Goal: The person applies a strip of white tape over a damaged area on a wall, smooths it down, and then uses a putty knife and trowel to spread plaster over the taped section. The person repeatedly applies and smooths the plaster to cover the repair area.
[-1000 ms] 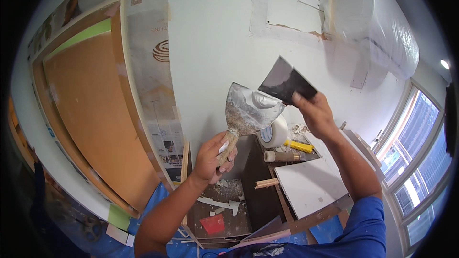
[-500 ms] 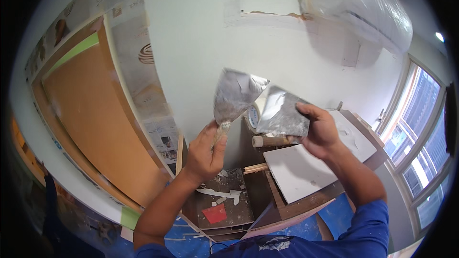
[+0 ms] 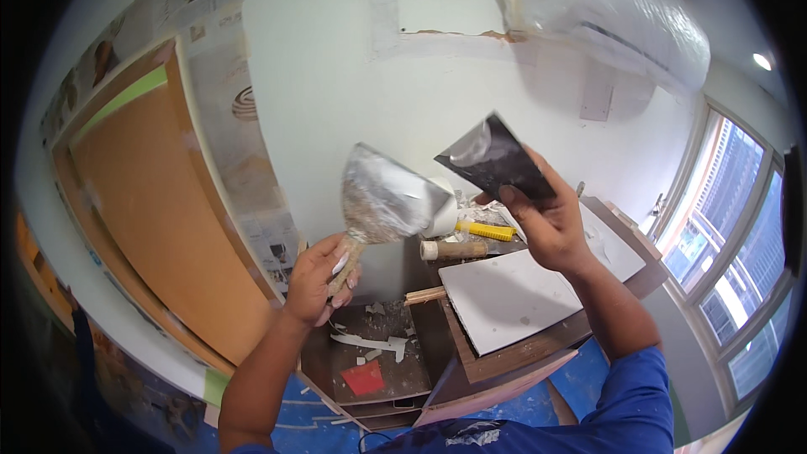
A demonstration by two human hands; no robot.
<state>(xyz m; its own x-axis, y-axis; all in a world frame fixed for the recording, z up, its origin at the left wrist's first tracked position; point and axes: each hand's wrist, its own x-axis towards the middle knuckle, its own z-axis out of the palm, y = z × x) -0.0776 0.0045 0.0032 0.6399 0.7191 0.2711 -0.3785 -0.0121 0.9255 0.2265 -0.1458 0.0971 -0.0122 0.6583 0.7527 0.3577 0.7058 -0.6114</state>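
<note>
- The left hand has its grip closed around the wooden handle of a wide putty knife, blade up and coated with pale filler.
- The right hand pinches a dark, flat hawk between thumb and fingers, tilted, just right of the knife blade; the two are near, not touching.
- Both tools are held up before the white wall.
- Below lie a white board on a brown surface, a yellow tool and a red scrap.
</note>
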